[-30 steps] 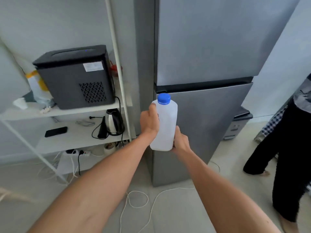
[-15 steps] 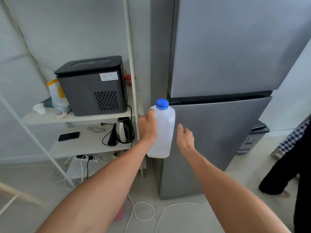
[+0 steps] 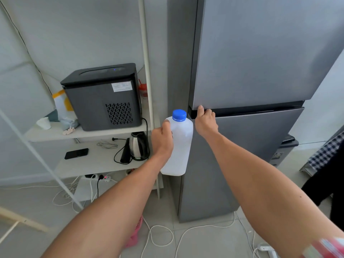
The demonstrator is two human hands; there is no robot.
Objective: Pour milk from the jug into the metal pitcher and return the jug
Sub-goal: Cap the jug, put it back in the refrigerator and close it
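Note:
A white plastic milk jug [image 3: 181,146] with a blue cap hangs upright in front of the fridge's left edge, gripped on its left side by my left hand [image 3: 162,140]. My right hand [image 3: 205,121] is off the jug; its fingers curl into the dark gap between the two doors of the grey fridge [image 3: 247,155], at the top left corner of the lower door. Both fridge doors are closed. The metal pitcher is not in view.
A white shelf rack [image 3: 104,133] stands left of the fridge, holding a black appliance [image 3: 102,97], a kettle [image 3: 137,146] and a phone [image 3: 76,153]. White cables [image 3: 160,237] trail over the floor. Another person's dark clothing [image 3: 331,185] is at the right edge.
My right hand let go of the jug's base and rose to the gap between the fridge doors. The jug stays in my left hand, and I have come closer to the fridge.

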